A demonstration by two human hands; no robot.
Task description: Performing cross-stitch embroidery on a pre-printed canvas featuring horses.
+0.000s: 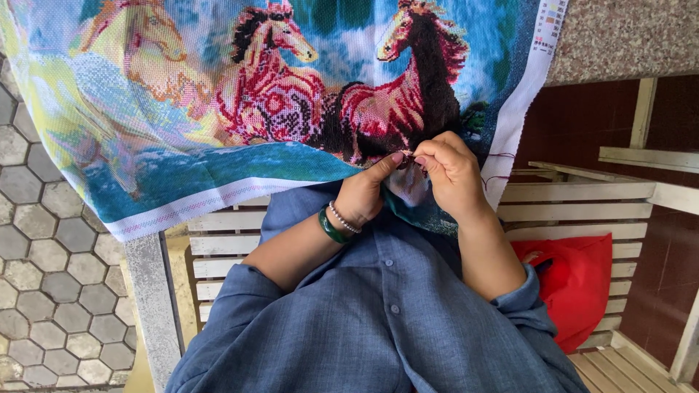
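A large cross-stitch cloth (218, 109) showing several horses on a blue-green ground hangs over my lap. My left hand (362, 195), with a green bangle and a bead bracelet at the wrist, grips the cloth's lower edge, its thumb pressed on top. My right hand (453, 171) pinches the same spot below the dark red horse (426, 80), fingertips touching the left thumb. Whether it also holds a needle is too small to tell. Loose red thread (499, 156) trails at the cloth's right border.
I sit on a white slatted bench (575, 193) in a blue buttoned shirt. A red bag (579, 280) lies on the bench beside my right arm. Grey hexagonal paving (44, 276) is on the left, a speckled stone ledge (626, 36) at the top right.
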